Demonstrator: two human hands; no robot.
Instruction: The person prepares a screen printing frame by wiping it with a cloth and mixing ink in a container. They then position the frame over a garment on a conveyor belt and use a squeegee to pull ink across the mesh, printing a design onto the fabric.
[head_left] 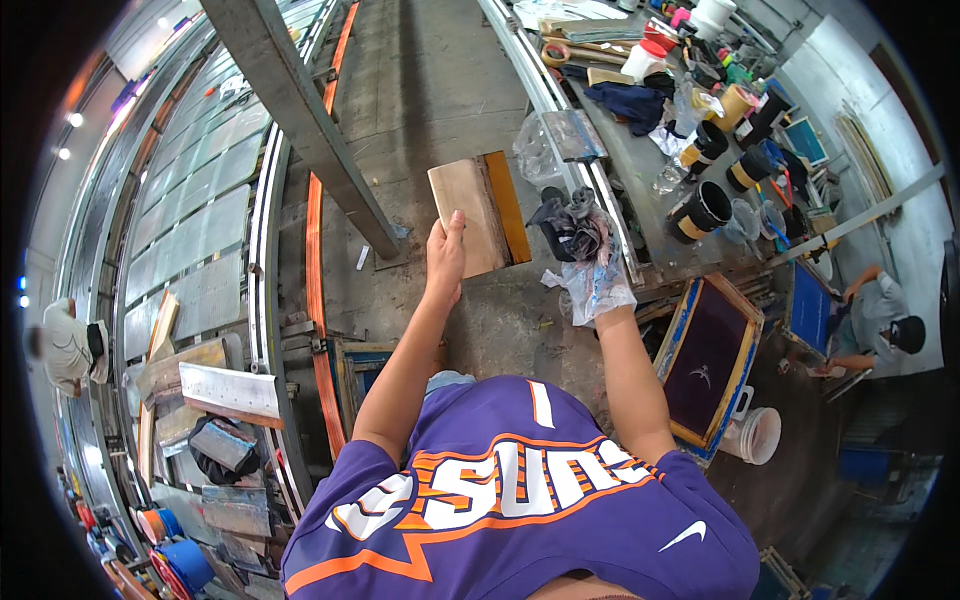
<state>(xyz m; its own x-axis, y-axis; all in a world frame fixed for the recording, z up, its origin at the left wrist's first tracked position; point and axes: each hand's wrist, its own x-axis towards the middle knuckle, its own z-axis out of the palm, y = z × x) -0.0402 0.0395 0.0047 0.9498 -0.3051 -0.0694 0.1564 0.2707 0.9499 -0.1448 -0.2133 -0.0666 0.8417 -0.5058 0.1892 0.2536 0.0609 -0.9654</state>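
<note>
My left hand is closed round the wooden handle of a screen-printing squeegee, thumb lying on its near face. The squeegee is held up over the floor, its amber blade pointing right and dark stains running along the joint. A clear plastic bag covers my right hand, which grips a crumpled dark rag stained with ink. The rag is just right of the blade, with a gap between them. Most of my right fingers are hidden by plastic and cloth.
A slanting metal post and an orange rail stand left. Ink-stained containers crowd the right bench. A framed screen leans near my right arm beside a white bucket. One person is far right, another far left.
</note>
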